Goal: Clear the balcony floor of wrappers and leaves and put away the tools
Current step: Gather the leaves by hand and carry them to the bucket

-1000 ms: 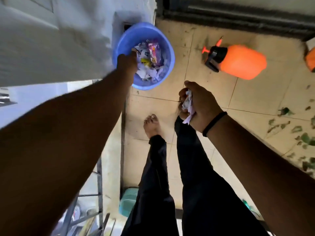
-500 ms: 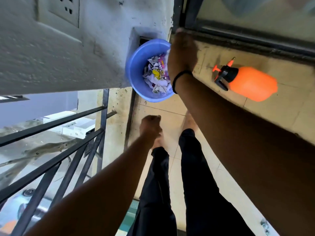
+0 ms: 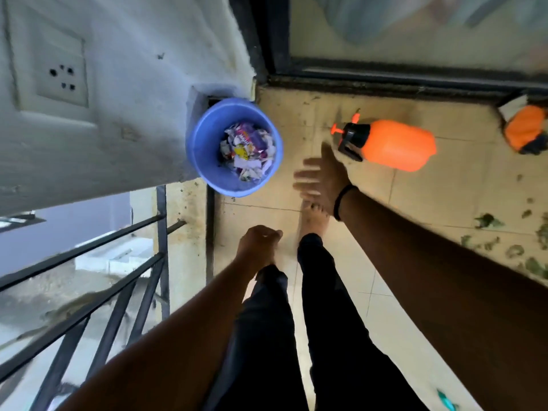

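Observation:
A blue bucket [image 3: 207, 170] stands in the floor corner by the white wall, filled with crumpled wrappers [image 3: 247, 151]. My right hand [image 3: 321, 173], blurred, hangs with fingers spread and empty between the bucket and an orange spray bottle [image 3: 397, 145] lying on its side on the tiles. My left hand [image 3: 259, 243] is lower, above my legs, fingers loosely curled, holding nothing. Green leaf scraps [image 3: 510, 247] litter the tiles at the right.
A black metal railing [image 3: 118, 268] runs along the left edge of the balcony. A dark door frame [image 3: 385, 75] closes the far side. An orange and black object [image 3: 526, 132] lies at the far right. My bare feet stand on the tiles.
My right hand has pulled back from over the bucket and now hangs empty; the wrappers it held a second ago are gone from it. My left hand stayed low.

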`<state>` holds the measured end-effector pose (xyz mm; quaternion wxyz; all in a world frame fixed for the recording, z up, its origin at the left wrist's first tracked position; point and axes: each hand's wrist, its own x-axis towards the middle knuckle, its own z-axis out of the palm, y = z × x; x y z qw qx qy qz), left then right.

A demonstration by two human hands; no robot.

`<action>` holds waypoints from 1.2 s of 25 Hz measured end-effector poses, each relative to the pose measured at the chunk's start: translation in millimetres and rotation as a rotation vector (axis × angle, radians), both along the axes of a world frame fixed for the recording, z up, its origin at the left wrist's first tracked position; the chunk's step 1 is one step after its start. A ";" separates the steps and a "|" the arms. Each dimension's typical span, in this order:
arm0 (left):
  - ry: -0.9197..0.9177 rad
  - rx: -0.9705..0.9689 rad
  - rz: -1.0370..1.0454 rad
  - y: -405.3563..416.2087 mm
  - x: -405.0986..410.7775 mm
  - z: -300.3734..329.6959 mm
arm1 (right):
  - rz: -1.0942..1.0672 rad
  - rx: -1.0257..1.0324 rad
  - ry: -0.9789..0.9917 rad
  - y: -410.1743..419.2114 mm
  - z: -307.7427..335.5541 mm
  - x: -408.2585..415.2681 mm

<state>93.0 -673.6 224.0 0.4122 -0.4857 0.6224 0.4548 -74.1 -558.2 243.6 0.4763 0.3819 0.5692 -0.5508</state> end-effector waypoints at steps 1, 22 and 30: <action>0.014 -0.031 -0.084 3.1 -5.6 1.3 | 0.029 0.071 -0.033 29.6 -4.4 14.6; 0.521 0.115 -1.616 221.8 76.3 81.5 | -0.817 0.252 0.053 236.3 52.1 308.7; 0.438 0.191 -1.936 363.7 165.3 5.2 | -0.976 0.303 -0.164 327.2 8.2 430.1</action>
